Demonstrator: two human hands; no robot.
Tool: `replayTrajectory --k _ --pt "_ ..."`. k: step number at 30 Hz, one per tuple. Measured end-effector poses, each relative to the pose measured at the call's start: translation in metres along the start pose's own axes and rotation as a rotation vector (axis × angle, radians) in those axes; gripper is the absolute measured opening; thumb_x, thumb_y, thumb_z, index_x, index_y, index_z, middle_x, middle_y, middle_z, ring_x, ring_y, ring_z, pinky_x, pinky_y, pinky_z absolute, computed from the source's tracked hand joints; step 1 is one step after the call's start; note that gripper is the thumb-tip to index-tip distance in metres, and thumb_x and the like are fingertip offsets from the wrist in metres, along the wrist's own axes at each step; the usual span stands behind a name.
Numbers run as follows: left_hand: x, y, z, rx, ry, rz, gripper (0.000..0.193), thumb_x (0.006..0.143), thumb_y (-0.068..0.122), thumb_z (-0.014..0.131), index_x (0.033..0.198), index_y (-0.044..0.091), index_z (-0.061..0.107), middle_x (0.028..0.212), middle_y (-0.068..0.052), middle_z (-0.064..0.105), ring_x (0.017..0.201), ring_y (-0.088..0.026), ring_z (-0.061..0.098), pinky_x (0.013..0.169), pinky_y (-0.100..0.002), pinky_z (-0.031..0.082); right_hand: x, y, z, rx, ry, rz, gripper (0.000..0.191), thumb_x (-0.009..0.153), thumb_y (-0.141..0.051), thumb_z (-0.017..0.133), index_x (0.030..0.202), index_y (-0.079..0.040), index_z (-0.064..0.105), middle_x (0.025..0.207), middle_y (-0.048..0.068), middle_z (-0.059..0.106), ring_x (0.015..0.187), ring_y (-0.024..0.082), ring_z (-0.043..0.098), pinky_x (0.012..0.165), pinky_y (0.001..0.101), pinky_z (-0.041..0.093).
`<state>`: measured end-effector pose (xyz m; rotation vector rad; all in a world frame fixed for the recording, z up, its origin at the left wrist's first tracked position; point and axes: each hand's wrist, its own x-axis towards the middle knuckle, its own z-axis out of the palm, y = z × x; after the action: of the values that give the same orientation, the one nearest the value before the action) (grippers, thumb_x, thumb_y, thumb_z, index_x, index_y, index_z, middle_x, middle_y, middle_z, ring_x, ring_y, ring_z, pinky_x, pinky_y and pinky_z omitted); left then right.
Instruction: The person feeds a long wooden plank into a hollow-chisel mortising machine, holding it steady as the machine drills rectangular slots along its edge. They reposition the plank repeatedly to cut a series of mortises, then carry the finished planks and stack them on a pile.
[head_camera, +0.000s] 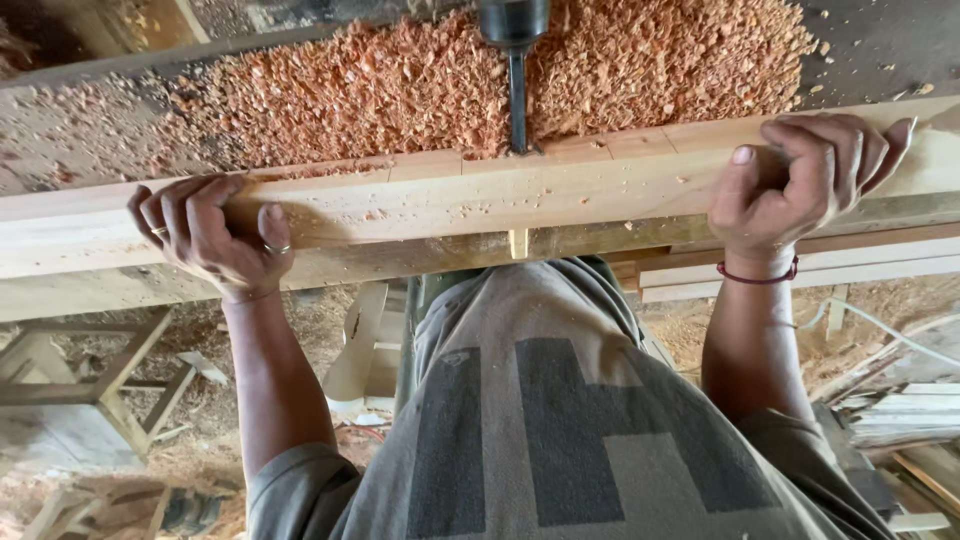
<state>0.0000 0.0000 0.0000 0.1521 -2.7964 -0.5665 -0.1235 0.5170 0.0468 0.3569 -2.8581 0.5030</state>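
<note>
Timber fills the width of the view: a long, pale wooden beam, square-edged and freshly cut, runs from the left edge to the right edge and tilts slightly upward toward the right. Its top face carries thin pencil lines marking off sections near the middle, and small flecks of sawdust lie scattered on it. The near face is darker and more yellow, with a short pale mark just below the centre.

A dark drill bit stands upright over the beam, its tip meeting the far edge of the top face near the marked lines; the chuck above it is cut off by the picture's upper edge. Beyond the beam, a thick heap of reddish wood shavings covers the worktop.

The left hand wraps around the beam well to the left of the bit, fingers curled over the top and thumb on the near face, rings on two fingers. The right hand grips the beam well to the right, fingers closed over the far edge and thumb up on the near side, a red cord around the wrist. The bit sits between both hands.
</note>
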Motion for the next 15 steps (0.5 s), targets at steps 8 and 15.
replayTrajectory --k 8,15 --pt "-0.041 -0.015 0.003 -0.016 0.068 0.071 0.052 0.107 0.062 0.050 0.093 0.015 0.068 0.092 -0.006 0.070 0.091 -0.024 0.065 0.101 -0.054 0.045 -0.049 0.010 -0.007 0.055 0.097 -0.029 0.020 0.097 -0.028 0.066 0.090 -0.010 0.066 0.095 0.010 0.067 0.100 0.030 0.064 0.123 0.0574 0.022" --pt "-0.057 -0.004 -0.018 -0.010 -0.042 0.022 0.053 0.110 0.062 0.053 0.095 0.012 0.066 0.098 -0.006 0.069 0.097 -0.026 0.064 0.109 -0.054 0.039 -0.075 -0.019 -0.019 -0.006 -0.016 0.060 0.026 0.100 -0.031 0.066 0.091 -0.007 0.068 0.098 0.010 0.072 0.104 0.032 0.067 0.122 0.0599 0.024"
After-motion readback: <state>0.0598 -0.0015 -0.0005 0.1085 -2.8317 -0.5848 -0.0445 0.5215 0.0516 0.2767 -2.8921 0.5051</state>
